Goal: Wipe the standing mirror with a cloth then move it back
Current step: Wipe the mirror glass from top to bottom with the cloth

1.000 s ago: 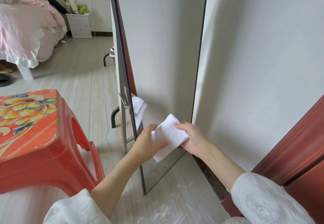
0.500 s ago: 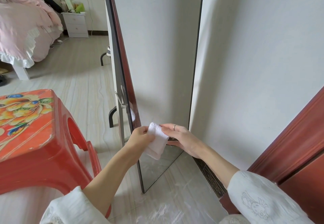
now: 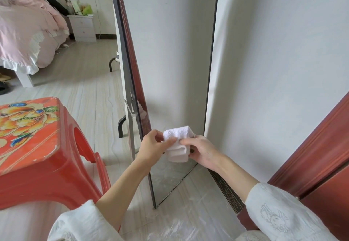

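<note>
Pale floorboards run past a bed and a red plastic stool [image 3: 34, 146]. Both hands now pinch the small white terry cloth [image 3: 178, 142]: left hand [image 3: 154, 149] at one edge, right hand [image 3: 203, 151] opposite. A second ago it hung unfolded; now it is doubled into a thick pad before the tall black-framed standing mirror [image 3: 170, 61] leaning near the wall, likely ready for wiping.

**Surroundings**

Red plastic stool [image 3: 37, 146] with floral top, lower left of the frame; bed with pink bedding [image 3: 26, 31], upper left; white nightstand [image 3: 83, 27] beyond it, holding small items; red-brown door frame [image 3: 311, 150], right edge.
</note>
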Demonstrator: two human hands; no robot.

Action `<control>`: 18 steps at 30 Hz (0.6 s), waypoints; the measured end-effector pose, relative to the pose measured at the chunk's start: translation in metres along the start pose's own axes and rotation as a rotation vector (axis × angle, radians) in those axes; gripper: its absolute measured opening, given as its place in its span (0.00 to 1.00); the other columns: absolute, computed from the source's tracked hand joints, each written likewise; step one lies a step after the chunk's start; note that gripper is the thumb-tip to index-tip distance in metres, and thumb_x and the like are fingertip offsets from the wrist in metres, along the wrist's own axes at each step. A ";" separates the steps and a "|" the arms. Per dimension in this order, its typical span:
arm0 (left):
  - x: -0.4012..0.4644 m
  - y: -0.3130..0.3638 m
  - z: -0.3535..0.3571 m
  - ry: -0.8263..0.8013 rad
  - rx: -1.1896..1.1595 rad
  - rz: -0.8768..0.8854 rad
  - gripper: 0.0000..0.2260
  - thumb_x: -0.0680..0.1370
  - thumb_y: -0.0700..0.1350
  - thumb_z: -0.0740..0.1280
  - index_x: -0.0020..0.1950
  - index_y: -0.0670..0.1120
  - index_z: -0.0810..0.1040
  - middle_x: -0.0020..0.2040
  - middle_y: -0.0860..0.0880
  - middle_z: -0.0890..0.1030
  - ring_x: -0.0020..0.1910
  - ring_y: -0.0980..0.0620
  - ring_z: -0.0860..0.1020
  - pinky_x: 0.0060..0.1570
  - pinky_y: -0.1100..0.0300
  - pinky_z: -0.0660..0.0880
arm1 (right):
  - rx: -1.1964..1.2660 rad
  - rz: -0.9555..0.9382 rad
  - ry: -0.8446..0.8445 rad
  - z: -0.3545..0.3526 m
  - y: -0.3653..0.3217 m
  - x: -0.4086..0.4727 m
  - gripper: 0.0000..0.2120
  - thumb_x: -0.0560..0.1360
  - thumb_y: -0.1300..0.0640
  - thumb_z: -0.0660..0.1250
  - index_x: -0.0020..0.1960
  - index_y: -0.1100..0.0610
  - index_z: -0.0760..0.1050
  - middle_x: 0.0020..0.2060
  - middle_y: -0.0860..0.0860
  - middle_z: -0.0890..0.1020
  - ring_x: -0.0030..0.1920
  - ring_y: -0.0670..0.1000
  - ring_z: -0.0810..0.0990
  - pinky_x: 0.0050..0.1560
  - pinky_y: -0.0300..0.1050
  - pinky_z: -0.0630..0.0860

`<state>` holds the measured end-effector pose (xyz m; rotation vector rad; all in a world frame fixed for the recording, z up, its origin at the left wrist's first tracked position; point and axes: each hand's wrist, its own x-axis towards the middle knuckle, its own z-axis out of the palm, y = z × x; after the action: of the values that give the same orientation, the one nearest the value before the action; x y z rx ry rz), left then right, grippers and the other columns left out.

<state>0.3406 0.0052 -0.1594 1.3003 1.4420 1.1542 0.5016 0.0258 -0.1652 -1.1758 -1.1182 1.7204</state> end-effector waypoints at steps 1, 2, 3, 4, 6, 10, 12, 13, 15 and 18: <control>0.000 0.001 0.002 0.015 -0.004 -0.010 0.13 0.69 0.48 0.74 0.38 0.46 0.71 0.33 0.53 0.73 0.31 0.57 0.71 0.26 0.73 0.66 | 0.066 0.005 0.024 0.001 0.000 0.002 0.08 0.71 0.65 0.66 0.51 0.63 0.76 0.43 0.58 0.79 0.45 0.57 0.78 0.47 0.48 0.73; -0.001 0.001 0.004 0.024 0.001 -0.024 0.13 0.70 0.49 0.74 0.39 0.46 0.71 0.34 0.52 0.74 0.32 0.56 0.72 0.28 0.72 0.67 | 0.112 0.013 0.050 0.002 0.001 0.004 0.07 0.72 0.65 0.65 0.50 0.62 0.75 0.41 0.58 0.79 0.43 0.57 0.78 0.44 0.47 0.74; -0.001 0.001 0.006 0.031 0.015 -0.037 0.12 0.71 0.49 0.73 0.40 0.46 0.71 0.36 0.50 0.77 0.34 0.54 0.74 0.30 0.70 0.68 | 0.128 0.021 0.090 0.003 0.002 0.007 0.06 0.72 0.64 0.64 0.49 0.61 0.75 0.40 0.57 0.79 0.40 0.56 0.79 0.41 0.46 0.74; -0.002 0.000 0.008 0.049 0.033 -0.046 0.11 0.72 0.48 0.71 0.42 0.45 0.71 0.38 0.48 0.79 0.36 0.53 0.76 0.33 0.68 0.69 | 0.121 0.026 0.142 0.003 0.003 0.010 0.05 0.72 0.64 0.63 0.48 0.60 0.74 0.39 0.56 0.79 0.39 0.55 0.79 0.40 0.46 0.75; -0.004 -0.001 0.005 0.152 0.076 -0.062 0.08 0.76 0.47 0.66 0.44 0.44 0.72 0.39 0.46 0.82 0.37 0.51 0.78 0.34 0.64 0.72 | 0.043 0.022 0.270 -0.001 0.004 0.019 0.06 0.73 0.62 0.63 0.50 0.57 0.73 0.40 0.54 0.80 0.39 0.54 0.80 0.42 0.48 0.77; -0.001 -0.003 -0.020 0.505 0.222 -0.047 0.07 0.78 0.49 0.59 0.48 0.45 0.70 0.38 0.51 0.76 0.42 0.45 0.77 0.42 0.52 0.73 | -0.086 0.042 0.509 -0.029 0.001 0.043 0.09 0.73 0.60 0.65 0.52 0.56 0.71 0.42 0.54 0.79 0.41 0.54 0.80 0.39 0.49 0.80; 0.004 0.000 -0.029 0.585 0.197 0.019 0.09 0.78 0.49 0.60 0.52 0.45 0.67 0.42 0.50 0.75 0.45 0.46 0.76 0.44 0.52 0.71 | -0.086 0.059 0.597 -0.044 -0.004 0.056 0.10 0.72 0.62 0.65 0.53 0.56 0.71 0.42 0.55 0.78 0.39 0.55 0.79 0.33 0.44 0.76; 0.008 0.002 -0.031 0.585 0.181 0.070 0.11 0.77 0.50 0.61 0.56 0.45 0.67 0.46 0.49 0.74 0.48 0.47 0.75 0.46 0.52 0.71 | -0.127 0.050 0.640 -0.052 -0.006 0.066 0.12 0.72 0.63 0.65 0.56 0.57 0.72 0.44 0.56 0.79 0.41 0.56 0.79 0.35 0.44 0.75; 0.018 0.008 -0.031 0.562 0.165 0.170 0.17 0.78 0.51 0.61 0.62 0.44 0.65 0.54 0.49 0.72 0.54 0.49 0.72 0.54 0.52 0.71 | -0.262 0.005 0.736 -0.067 -0.016 0.085 0.16 0.73 0.63 0.63 0.60 0.58 0.72 0.48 0.58 0.79 0.45 0.57 0.78 0.41 0.44 0.73; 0.034 0.015 -0.028 0.560 0.215 0.285 0.18 0.78 0.51 0.59 0.66 0.44 0.64 0.59 0.48 0.70 0.59 0.51 0.70 0.59 0.52 0.69 | -0.396 -0.070 0.861 -0.086 -0.040 0.115 0.16 0.75 0.54 0.64 0.61 0.59 0.72 0.55 0.58 0.79 0.54 0.58 0.78 0.49 0.45 0.73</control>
<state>0.3137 0.0367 -0.1397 1.4298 1.8614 1.6861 0.5544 0.1645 -0.1771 -1.8411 -0.9283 0.7696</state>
